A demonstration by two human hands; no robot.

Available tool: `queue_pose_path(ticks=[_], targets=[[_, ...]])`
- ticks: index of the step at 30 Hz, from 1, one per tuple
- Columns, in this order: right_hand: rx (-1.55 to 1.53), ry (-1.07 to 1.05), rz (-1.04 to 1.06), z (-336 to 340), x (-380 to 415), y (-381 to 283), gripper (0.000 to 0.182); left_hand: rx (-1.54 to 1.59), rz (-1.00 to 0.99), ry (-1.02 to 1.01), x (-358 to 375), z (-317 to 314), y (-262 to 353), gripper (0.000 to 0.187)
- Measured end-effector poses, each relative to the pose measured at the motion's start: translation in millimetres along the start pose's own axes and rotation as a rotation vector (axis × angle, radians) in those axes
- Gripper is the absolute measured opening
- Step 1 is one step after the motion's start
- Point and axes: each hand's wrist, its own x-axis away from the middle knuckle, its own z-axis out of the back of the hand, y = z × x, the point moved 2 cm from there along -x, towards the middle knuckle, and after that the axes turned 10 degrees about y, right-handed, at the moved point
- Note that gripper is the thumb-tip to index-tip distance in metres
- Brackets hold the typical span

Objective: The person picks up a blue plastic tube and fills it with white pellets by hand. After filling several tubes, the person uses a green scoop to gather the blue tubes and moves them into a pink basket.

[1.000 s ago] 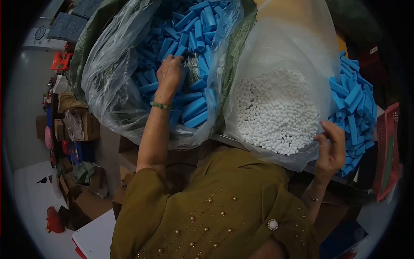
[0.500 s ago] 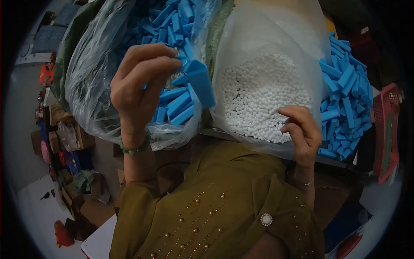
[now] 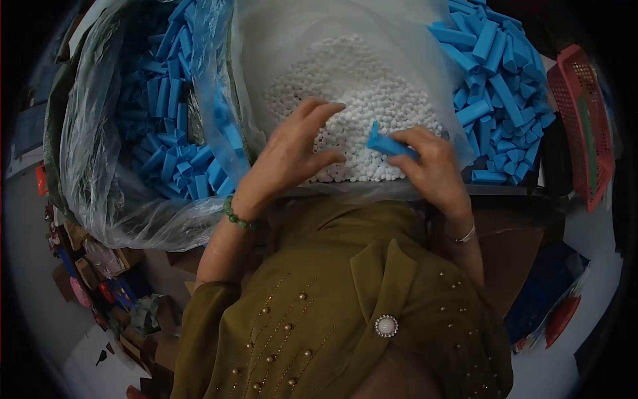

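Note:
My right hand [image 3: 432,166] grips a blue plastic piece [image 3: 392,145] between thumb and fingers, over the white balls [image 3: 359,100]. A small blue flap stands up at the piece's left end. To its left is my left hand [image 3: 292,146], thumb and fingers apart with nothing between them, above the left part of the balls. The balls lie in a clear plastic bag [image 3: 266,40]. Many blue pieces [image 3: 169,100] fill another plastic-lined bag at the left.
A heap of blue pieces [image 3: 498,86] lies right of the balls. Beyond it leans a pink perforated basket [image 3: 581,126]. Cardboard [image 3: 508,253] and a dark blue object [image 3: 545,286] are low at the right. Loose plastic film [image 3: 133,219] edges the left bag.
The view has shifted. My left hand has moved from the left bag to above the balls, away from a blue piece near it. My right hand now holds a blue piece.

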Motion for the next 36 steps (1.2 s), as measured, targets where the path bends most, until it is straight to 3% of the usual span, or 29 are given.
queue_pose_path(ticks=[2,6,8,11,13,14,16,20,22,32,36], targets=[[0.796,0.224,0.272,3,4,9,0.012,-0.071,0.018,-0.03,12,-19,0,0.073],[0.873,0.189,0.285,-20,3,23,0.012,-0.259,0.116,0.029,11,-54,-3,0.064],[0.775,0.212,0.287,-30,-2,22,0.014,-0.313,0.148,0.072,8,-59,-9,0.06],[0.571,0.288,0.213,-32,-8,19,0.016,-0.221,0.04,0.171,3,-54,-17,0.046],[0.449,0.31,0.213,-31,-9,20,0.019,0.409,0.364,0.062,-1,-51,-26,0.035],[0.329,0.331,0.21,-30,-9,20,0.022,0.41,0.361,0.058,0,-48,-24,0.035],[0.225,0.327,0.177,-30,-9,20,0.026,0.75,0.491,0.057,1,-35,-5,0.028],[0.021,0.332,0.172,-31,-9,17,0.029,0.691,0.304,0.133,-2,-24,10,0.03],[-0.005,0.332,0.176,-32,-10,14,0.03,0.35,-0.05,0.23,-6,-19,18,0.032],[-0.226,0.268,0.044,-32,-8,19,0.028,0.271,-0.101,0.296,-8,-11,30,0.033],[-0.277,0.307,0.15,-28,-4,8,0.029,0.249,-0.041,0.293,-6,-9,21,0.03]])
